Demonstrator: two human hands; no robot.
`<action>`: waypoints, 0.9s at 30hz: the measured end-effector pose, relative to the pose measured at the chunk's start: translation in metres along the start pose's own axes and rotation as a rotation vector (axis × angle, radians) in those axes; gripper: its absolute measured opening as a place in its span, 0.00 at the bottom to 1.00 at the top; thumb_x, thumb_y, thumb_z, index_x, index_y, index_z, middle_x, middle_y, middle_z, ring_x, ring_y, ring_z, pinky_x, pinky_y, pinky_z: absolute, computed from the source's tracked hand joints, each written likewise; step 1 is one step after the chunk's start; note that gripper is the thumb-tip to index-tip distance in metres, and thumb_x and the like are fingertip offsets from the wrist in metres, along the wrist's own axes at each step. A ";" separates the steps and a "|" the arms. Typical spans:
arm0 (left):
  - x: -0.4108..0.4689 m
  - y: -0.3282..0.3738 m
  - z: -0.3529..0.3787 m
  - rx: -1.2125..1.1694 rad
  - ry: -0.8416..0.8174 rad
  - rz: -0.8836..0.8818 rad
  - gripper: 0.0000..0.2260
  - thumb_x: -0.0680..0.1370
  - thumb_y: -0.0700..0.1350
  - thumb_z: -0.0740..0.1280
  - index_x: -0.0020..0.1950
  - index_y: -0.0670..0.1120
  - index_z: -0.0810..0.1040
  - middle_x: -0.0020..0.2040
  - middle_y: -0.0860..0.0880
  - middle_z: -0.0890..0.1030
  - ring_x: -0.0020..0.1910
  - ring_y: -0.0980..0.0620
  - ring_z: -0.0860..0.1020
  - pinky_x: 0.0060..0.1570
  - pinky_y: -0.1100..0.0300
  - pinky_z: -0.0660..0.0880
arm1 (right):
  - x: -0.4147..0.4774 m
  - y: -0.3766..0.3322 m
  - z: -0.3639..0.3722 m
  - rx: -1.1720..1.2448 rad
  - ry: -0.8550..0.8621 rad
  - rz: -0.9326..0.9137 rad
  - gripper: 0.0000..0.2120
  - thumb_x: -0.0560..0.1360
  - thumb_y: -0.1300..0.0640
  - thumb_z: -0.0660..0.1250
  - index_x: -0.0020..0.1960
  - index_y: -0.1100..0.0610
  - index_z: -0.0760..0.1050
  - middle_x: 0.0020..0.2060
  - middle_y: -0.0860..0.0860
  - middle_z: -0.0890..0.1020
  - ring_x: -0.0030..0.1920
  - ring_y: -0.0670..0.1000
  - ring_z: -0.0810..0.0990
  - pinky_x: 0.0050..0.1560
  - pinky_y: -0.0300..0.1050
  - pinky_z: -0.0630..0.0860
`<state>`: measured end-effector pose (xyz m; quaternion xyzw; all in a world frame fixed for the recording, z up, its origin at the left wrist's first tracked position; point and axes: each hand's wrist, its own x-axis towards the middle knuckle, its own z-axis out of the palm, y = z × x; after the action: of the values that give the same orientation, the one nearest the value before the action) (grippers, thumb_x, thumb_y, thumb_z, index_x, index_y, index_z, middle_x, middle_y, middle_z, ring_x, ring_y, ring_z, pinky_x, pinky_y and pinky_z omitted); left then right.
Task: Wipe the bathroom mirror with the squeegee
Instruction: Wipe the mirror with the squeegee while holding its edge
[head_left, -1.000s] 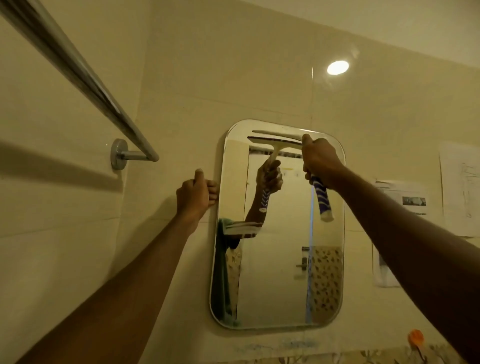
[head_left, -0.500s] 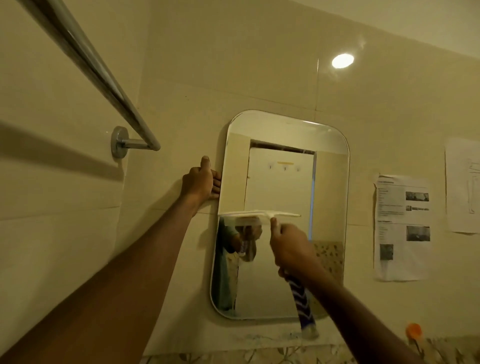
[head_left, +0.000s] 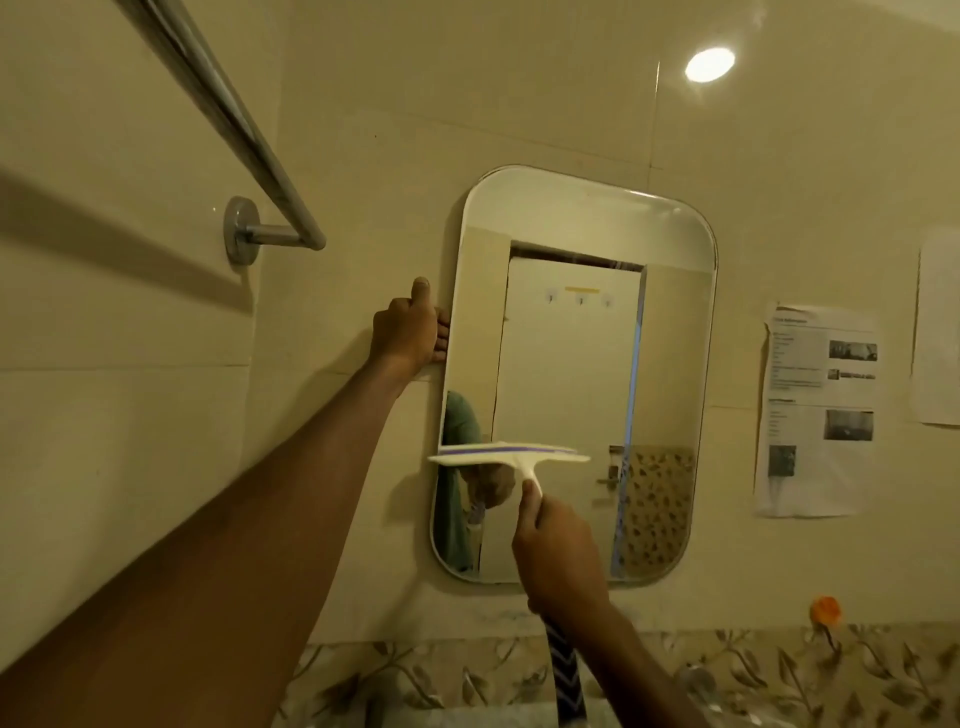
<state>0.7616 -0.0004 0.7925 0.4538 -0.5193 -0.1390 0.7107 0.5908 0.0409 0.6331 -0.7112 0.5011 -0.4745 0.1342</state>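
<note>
Gripping squeegee (head_left: 506, 456) low on mirror (head_left: 571, 332), right hand (head_left: 558, 558), blade overhanging left edge.

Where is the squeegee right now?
In the head view, the squeegee sits level across the lower left part of the mirror, its handle gripped by the right hand just below.

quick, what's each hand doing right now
Left hand: grips left edge of the rounded wall mirror
Right hand: holds the white plastic squeegee by its handle

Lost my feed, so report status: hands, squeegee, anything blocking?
Right hand grips squeegee handle, blade across mirror, lower left. Left hand holds mirror's left edge. Nothing blocking the glass.
</note>
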 end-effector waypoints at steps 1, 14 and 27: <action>-0.004 -0.002 0.000 0.033 -0.001 0.004 0.27 0.83 0.56 0.49 0.48 0.38 0.79 0.41 0.42 0.82 0.37 0.46 0.82 0.40 0.53 0.82 | -0.005 0.002 0.001 -0.003 -0.014 0.008 0.22 0.82 0.46 0.49 0.34 0.51 0.69 0.27 0.47 0.74 0.26 0.45 0.74 0.29 0.42 0.76; -0.030 -0.041 -0.002 0.066 0.048 -0.001 0.26 0.83 0.56 0.52 0.45 0.39 0.81 0.40 0.41 0.82 0.38 0.44 0.82 0.37 0.55 0.82 | -0.009 0.021 0.023 -0.028 0.098 -0.054 0.23 0.82 0.46 0.49 0.34 0.52 0.70 0.25 0.47 0.73 0.24 0.44 0.71 0.23 0.34 0.64; -0.037 -0.060 -0.002 0.213 0.062 0.077 0.29 0.82 0.58 0.52 0.44 0.36 0.82 0.39 0.39 0.83 0.39 0.40 0.83 0.42 0.46 0.82 | 0.009 0.002 0.005 -0.001 0.172 -0.127 0.22 0.83 0.47 0.49 0.32 0.50 0.67 0.25 0.46 0.72 0.25 0.42 0.70 0.23 0.30 0.61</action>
<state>0.7642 -0.0075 0.7221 0.5104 -0.5261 -0.0416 0.6790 0.5943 0.0309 0.6339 -0.6982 0.4648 -0.5412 0.0599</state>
